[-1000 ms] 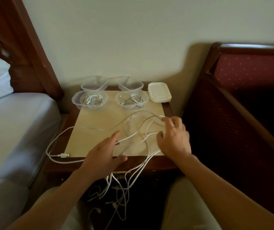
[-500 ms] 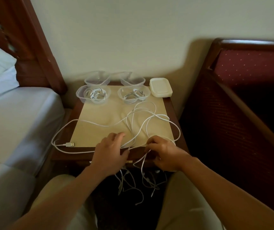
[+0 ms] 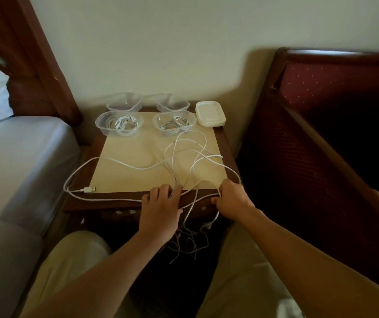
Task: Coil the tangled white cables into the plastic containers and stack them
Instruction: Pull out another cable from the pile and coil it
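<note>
Cables: we see the white cables (image 3: 184, 154) looped just beyond both hands, strands trailing below them.
Left hand (image 3: 161, 210): our curled fingers hold strands.
Right hand (image 3: 232, 200): we grip a strand.

Both hands, left hand (image 3: 161, 204) and right hand (image 3: 233, 199), grasp tangled white cables (image 3: 184, 157).

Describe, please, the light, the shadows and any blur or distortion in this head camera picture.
Head view: dim, warm light; the dark red padded headboard casts a soft shadow on the wall; the space under the wooden bedside table is nearly black; wide-angle bending curves the edges; the tangled white cables stay sharp, the lower right corner blurs.
</note>
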Demonstrator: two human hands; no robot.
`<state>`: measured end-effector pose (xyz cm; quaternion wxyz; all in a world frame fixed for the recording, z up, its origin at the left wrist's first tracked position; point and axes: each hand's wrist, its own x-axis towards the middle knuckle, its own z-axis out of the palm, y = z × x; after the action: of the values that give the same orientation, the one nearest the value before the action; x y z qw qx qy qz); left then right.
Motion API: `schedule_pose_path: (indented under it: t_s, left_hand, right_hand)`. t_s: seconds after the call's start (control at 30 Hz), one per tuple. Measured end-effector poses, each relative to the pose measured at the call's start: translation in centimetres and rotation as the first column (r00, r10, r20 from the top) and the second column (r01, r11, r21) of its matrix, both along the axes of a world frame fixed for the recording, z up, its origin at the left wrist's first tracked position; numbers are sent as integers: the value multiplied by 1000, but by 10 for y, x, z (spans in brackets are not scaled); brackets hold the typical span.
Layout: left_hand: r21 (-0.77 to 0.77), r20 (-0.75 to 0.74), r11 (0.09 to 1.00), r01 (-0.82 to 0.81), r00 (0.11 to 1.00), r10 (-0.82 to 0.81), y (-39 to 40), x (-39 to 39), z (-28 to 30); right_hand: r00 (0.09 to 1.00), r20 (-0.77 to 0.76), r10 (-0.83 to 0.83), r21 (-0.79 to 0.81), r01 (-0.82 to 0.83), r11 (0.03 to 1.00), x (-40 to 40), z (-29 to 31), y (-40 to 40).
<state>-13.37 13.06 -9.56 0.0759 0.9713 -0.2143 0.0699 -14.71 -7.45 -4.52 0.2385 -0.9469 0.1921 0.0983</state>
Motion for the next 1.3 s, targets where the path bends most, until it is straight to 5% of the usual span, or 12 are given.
schedule_pose_path:
  t_s: [0.13,0.27,0.33,0.43,0.57,0.67,0.73,0.93,1.07,1.17,1.23,1.3]
  left_hand:
    - [89,-57,990,106,993,-102,4,12,15]
    - [-115,-283,993,28,957,-60,0,8,29]
    - [-91,-319,996,3,947,-32,-6,3,31]
    - [122,-158,992,-19,987,38,-22,-7,20]
    - [27,-143,999,-31,989,35,-30,2,23]
    - [-242,-300,966,-91,954,15,-21,16,44]
    - [-277,-138,960,-38,990,0,-13,35,66]
    - [16,463,985,172,872,-160,-17,117,152]
    - [174,677,970,169,695,-242,-23,152,165]
    - [260,271,926,272,900,-341,-22,157,125]
    - [263,-27,910,320,946,-324,-12,153,95]
    - [203,-13,923,327,944,-331,0,140,75]
  right_hand:
    - [983,37,-179,323,158,933,5,5,7]
    - [902,11,-432,787,258,560,19,34,16]
    - [883,47,-466,818,233,526,26,37,21]
    - [854,15,-521,863,251,437,26,28,27]
    - [865,37,-501,879,210,428,20,27,21]
    - [870,248,-427,784,79,616,19,39,6]
    - [828,454,-327,571,11,821,21,46,-2]
    - [712,700,55,213,-282,935,43,61,-7]
    - [707,692,147,-112,-95,989,74,56,-16]
    - [888,457,51,-222,58,973,91,39,-28]
    - [985,173,-11,-271,59,961,94,27,-33]
    - [997,80,-15,-238,34,971,92,17,-33]
